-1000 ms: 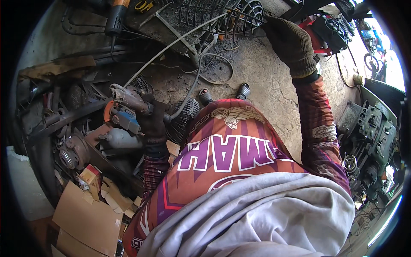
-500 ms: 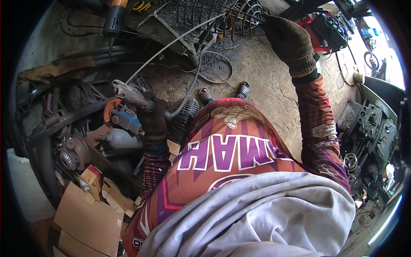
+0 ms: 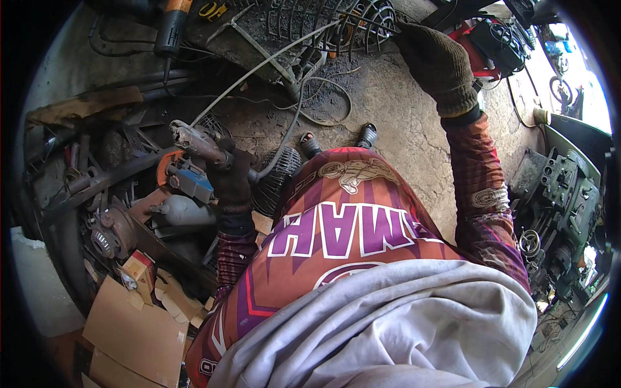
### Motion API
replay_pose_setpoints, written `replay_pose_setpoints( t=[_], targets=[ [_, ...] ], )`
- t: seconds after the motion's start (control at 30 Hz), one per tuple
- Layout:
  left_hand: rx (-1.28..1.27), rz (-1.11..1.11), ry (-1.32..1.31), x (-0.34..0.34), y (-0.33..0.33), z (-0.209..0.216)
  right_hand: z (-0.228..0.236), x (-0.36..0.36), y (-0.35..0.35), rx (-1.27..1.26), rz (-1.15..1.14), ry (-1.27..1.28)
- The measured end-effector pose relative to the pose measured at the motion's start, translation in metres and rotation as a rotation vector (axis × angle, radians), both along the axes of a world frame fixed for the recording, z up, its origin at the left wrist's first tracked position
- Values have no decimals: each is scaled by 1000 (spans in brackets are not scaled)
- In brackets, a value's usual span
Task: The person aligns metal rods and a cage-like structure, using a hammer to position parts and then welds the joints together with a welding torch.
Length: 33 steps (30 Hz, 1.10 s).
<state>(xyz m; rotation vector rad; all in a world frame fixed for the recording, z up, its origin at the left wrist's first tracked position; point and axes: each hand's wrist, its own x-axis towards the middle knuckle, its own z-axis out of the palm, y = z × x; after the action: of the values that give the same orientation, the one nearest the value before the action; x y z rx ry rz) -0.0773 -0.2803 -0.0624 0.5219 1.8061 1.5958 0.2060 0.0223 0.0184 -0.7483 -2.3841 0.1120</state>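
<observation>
My left hand [image 3: 234, 178], in a dark glove, is closed round a worn electrode holder [image 3: 200, 143] with a grey cable [image 3: 284, 145] at its handle end. From the holder's head a long pale welding rod [image 3: 262, 63] slants up and right to a dark cage of curved metal bars [image 3: 304, 22]. My right hand [image 3: 436, 64], in a brown knitted glove, reaches to the cage's right side. Its fingers are closed on a thin dark rod [image 3: 370, 22] lying across the bars; the fingertips are partly lost in shadow.
A dark metal table [image 3: 242, 55] bears the cage. A power tool with an orange end [image 3: 171, 29] hangs at upper left. Scrap metal, a grey bottle [image 3: 184, 211] and an open cardboard box [image 3: 136, 330] crowd the left. A red machine [image 3: 475, 48] and a green lathe [image 3: 563, 200] stand right.
</observation>
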Motion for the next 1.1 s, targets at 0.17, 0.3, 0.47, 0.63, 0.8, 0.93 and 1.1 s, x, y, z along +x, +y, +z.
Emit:
replay_pose_setpoints(
  t=[0.17, 0.3, 0.47, 0.63, 0.8, 0.93, 1.1],
  targets=[
    [55, -68, 75, -7, -8, -10, -2, 7, 8, 55, 7, -75],
    [67, -35, 161, -13, -9, -27, -3, 6, 3, 9, -25, -42],
    [-132, -4, 290, -9, -8, -14, -4, 3, 9, 119, 46, -56],
    [-122, -37, -10, -15, -14, -10, -5, 0, 4, 49, 2, -33],
    [-39, 48, 241, 7, -9, -11, 1, 2, 4, 45, -42, -58],
    [-59, -6, 85, 7, -3, 11, 2, 3, 4, 41, -31, -21],
    [-127, -26, 74, 3, -6, 22, 3, 3, 4, 25, -30, -41]
  ],
)
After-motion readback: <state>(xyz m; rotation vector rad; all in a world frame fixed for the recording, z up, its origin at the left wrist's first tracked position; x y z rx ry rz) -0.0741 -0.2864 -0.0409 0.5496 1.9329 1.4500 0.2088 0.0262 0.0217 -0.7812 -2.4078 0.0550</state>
